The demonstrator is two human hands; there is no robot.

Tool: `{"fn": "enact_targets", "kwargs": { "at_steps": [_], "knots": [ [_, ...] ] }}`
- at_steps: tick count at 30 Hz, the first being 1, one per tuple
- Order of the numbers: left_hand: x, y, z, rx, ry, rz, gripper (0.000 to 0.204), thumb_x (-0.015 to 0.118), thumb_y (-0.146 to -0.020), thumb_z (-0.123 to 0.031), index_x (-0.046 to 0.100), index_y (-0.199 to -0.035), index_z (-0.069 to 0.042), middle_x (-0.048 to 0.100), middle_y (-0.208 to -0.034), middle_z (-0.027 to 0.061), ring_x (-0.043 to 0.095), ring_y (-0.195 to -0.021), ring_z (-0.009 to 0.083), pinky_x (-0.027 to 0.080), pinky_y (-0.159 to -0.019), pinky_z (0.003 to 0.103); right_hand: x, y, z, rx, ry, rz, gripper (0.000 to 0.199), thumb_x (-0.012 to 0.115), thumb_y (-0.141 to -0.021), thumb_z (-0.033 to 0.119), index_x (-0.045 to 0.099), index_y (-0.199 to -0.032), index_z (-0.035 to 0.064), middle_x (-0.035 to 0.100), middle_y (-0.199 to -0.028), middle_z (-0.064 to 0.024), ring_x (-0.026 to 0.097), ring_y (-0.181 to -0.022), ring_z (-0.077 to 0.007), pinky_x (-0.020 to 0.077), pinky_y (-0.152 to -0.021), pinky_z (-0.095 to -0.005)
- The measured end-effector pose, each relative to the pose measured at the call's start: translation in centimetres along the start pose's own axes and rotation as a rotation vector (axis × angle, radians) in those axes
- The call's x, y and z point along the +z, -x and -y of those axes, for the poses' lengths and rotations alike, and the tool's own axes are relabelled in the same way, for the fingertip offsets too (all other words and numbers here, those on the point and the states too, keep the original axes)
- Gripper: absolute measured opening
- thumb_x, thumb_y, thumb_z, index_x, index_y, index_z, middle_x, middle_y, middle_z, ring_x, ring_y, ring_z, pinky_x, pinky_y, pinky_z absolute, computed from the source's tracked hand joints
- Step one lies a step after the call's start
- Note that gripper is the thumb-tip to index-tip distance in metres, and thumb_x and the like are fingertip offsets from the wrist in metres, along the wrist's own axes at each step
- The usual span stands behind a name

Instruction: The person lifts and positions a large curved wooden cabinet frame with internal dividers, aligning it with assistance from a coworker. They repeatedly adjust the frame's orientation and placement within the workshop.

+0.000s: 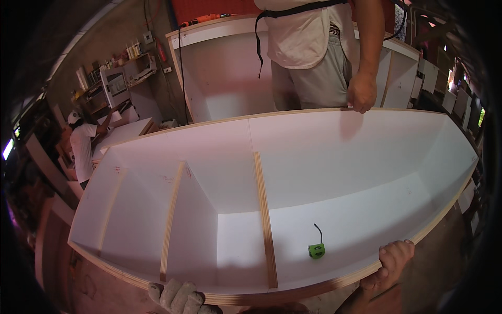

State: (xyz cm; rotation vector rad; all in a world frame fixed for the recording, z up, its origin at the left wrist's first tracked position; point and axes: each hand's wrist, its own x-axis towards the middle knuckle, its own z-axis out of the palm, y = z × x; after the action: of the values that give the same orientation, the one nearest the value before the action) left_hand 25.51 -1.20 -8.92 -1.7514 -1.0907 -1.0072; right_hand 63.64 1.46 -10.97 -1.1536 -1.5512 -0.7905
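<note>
A large white cabinet carcass (324, 206) with bare plywood edges lies between me and a co-worker, its open side up. My left hand (177, 298) curls its fingers over the near edge, left of the middle; it looks pale grey, gloved or dusty, I cannot tell which. Farther right, my right hand (395, 261) is wrapped round the same edge. Inside the carcass, on the white panel, rests a green tape measure (316, 251) with a black strap. Upright dividers (265, 220) split the left part into compartments.
Across from me a co-worker's hand (362, 91) rests on the far edge. Behind stands another white cabinet (225, 78) with an orange tool (201, 20) on top. At the left, another person (83, 146) works at a white-topped bench (123, 136) near shelves with bottles.
</note>
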Motion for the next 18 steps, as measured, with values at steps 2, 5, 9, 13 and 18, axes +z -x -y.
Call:
{"fn": "enact_targets", "kwargs": {
  "at_steps": [2, 5, 9, 13, 18],
  "knots": [
    [0.6, 0.0, -0.3, 0.002, 0.01, -0.037, 0.034, 0.041, -0.109, -0.028, 0.063, -0.108, -0.002, 0.071, -0.101, 0.0171, 0.068, -0.091, 0.0284, 0.053, -0.087, 0.048, 0.4, 1.3, -1.1, -0.026, -0.017, -0.014, 0.038, 0.035, -0.106, 0.029, 0.063, -0.106, 0.0035, 0.063, -0.095, -0.0122, 0.058, -0.091, -0.0307, 0.0368, -0.102, -0.0582],
    [1.0, -0.3, -1.1, -0.021, 0.077, -0.168, 0.026, 0.047, -0.103, -0.02, 0.064, -0.108, -0.002, 0.071, -0.095, 0.0161, 0.064, -0.084, 0.0298, 0.043, -0.09, 0.05, 0.8, 1.4, -1.6, -0.055, -0.031, -0.063, 0.037, 0.037, -0.105, 0.029, 0.065, -0.105, 0.0045, 0.063, -0.096, -0.0115, 0.058, -0.091, -0.03, 0.0367, -0.1, -0.0573],
    [-0.5, 0.3, -1.0, -0.097, 0.105, -0.011, 0.032, 0.04, -0.104, -0.019, 0.065, -0.114, 0.0, 0.07, -0.09, 0.0136, 0.066, -0.087, 0.0277, 0.046, -0.093, 0.051, 0.6, 1.1, -1.1, -0.052, -0.012, -0.055, 0.038, 0.036, -0.106, 0.027, 0.065, -0.104, 0.0039, 0.063, -0.095, -0.0116, 0.058, -0.09, -0.0298, 0.0369, -0.1, -0.0564],
    [-0.7, 1.4, -1.1, -0.155, 0.147, 0.068, 0.036, 0.036, -0.105, -0.019, 0.065, -0.116, -0.001, 0.068, -0.092, 0.0123, 0.066, -0.093, 0.0283, 0.045, -0.104, 0.055, 0.7, 0.9, -0.9, -0.075, 0.029, -0.081, 0.04, 0.032, -0.108, 0.026, 0.064, -0.103, 0.002, 0.064, -0.093, -0.0126, 0.058, -0.087, -0.0299, 0.0378, -0.099, -0.0559],
    [0.2, 1.2, -1.6, -0.166, 0.089, 0.0, 0.033, 0.036, -0.104, -0.02, 0.064, -0.114, -0.005, 0.066, -0.092, 0.0102, 0.064, -0.09, 0.0269, 0.042, -0.108, 0.057, 1.5, 1.1, -1.7, -0.118, -0.006, -0.114, 0.04, 0.033, -0.107, 0.025, 0.064, -0.103, 0.0008, 0.064, -0.091, -0.0139, 0.059, -0.083, -0.0294, 0.0389, -0.098, -0.0557]
  ]
}}
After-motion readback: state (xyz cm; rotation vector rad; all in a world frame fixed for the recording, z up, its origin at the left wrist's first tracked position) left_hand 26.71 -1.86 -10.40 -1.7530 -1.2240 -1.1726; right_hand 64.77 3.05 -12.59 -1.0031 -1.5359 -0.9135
